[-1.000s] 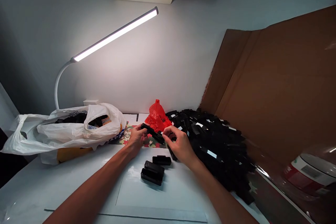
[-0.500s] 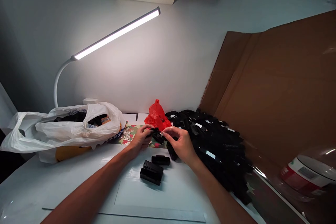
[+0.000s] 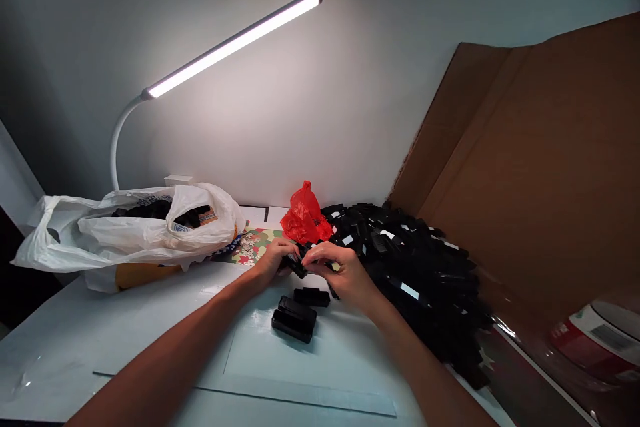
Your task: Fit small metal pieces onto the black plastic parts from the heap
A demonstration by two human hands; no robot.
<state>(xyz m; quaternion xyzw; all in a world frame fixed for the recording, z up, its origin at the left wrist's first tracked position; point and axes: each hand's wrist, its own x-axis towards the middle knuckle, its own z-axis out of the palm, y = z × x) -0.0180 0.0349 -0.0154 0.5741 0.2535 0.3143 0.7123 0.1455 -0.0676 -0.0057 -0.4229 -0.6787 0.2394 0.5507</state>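
My left hand (image 3: 275, 260) is closed around a small black plastic case (image 3: 299, 268), held just above the table. Beside it, my right hand (image 3: 344, 268) pinches with thumb and forefinger at the case's right end; whatever is between those fingertips is too small to make out. Below the hands, an open black case (image 3: 294, 320) lies on the white table, and a narrower black plastic piece (image 3: 312, 297) lies just behind it. A large heap of black plastic parts (image 3: 425, 280), some with white labels, spreads to the right of my right hand.
Behind the hands sit a crumpled red plastic bag (image 3: 304, 215) and a patterned sheet (image 3: 260, 243). A white carrier bag (image 3: 135, 240) fills the left side, near a lit lamp (image 3: 235, 43). Cardboard (image 3: 540, 147) leans at right, above a clear container with a red-and-white label (image 3: 595, 340).
My right hand's fingertips have come in from a little apart to the black case in my left hand. The view has tilted slightly downward and left.
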